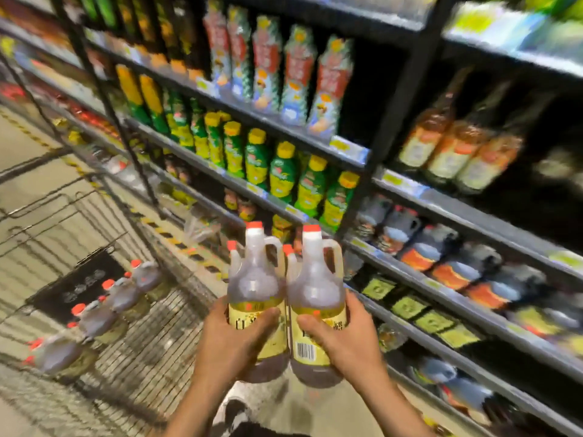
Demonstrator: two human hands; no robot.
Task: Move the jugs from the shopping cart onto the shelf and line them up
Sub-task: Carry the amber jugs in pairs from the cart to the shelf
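Note:
I hold two brown-liquid jugs upright and side by side in front of me, each with an orange cap, a handle and a yellow label. My left hand (235, 340) grips the left jug (256, 285) around its label. My right hand (342, 337) grips the right jug (315, 288) the same way. Several more such jugs (94, 316) lie in a row in the wire shopping cart (151, 339) at the lower left. The shelf (441, 294) runs along the right, with similar dark jugs (426, 247) standing on it.
Green and yellow bottles (284, 171) and tall colourful bottles (296, 70) fill the upper shelves. Amber bottles (457, 146) stand at the upper right. Yellow-labelled packs (419, 313) sit on the lower shelf. Black and yellow striped tape (176, 244) marks the floor by the shelf base.

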